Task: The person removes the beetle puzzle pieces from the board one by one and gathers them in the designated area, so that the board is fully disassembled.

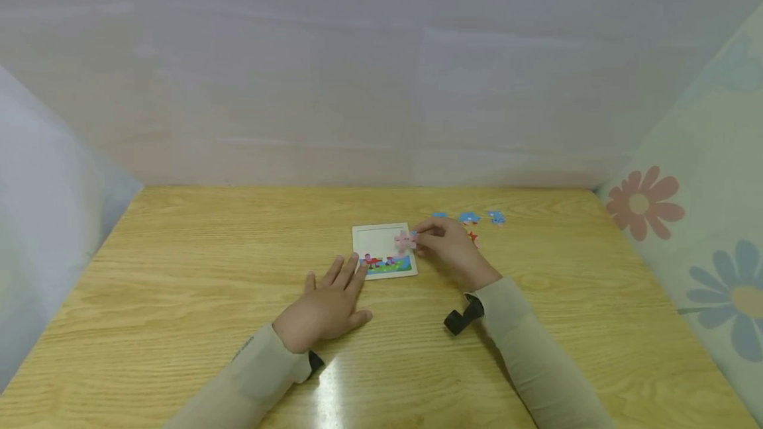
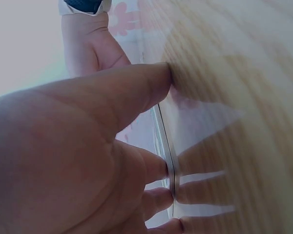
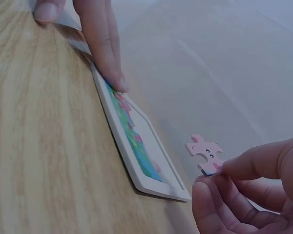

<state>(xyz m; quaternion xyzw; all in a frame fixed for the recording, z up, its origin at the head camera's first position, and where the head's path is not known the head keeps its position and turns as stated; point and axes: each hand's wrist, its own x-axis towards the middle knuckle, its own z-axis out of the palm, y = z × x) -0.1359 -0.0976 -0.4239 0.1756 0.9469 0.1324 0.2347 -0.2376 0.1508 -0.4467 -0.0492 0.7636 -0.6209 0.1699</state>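
Note:
A white-framed jigsaw puzzle board point(image 1: 384, 226) lies on the table, its lower strip filled with green, blue and red pieces and its upper part bare. My left hand point(image 1: 324, 306) is spread flat, fingertips on the board's left lower edge; in the left wrist view the thumb point(image 2: 141, 85) touches the tabletop. Between thumb and forefinger, my right hand point(image 1: 454, 247) pinches a pink puzzle piece point(image 3: 205, 153) with a small printed face. The piece is held up over the right side of the board, as the right wrist view shows.
Behind the right hand lie loose blue puzzle pieces point(image 1: 469, 217), with a red piece point(image 1: 473, 238) partly hidden by that hand. The wooden table point(image 1: 208, 250) meets a pale cloth wall point(image 1: 381, 85) at the back. A flower-printed cloth point(image 1: 715, 237) hangs on the right.

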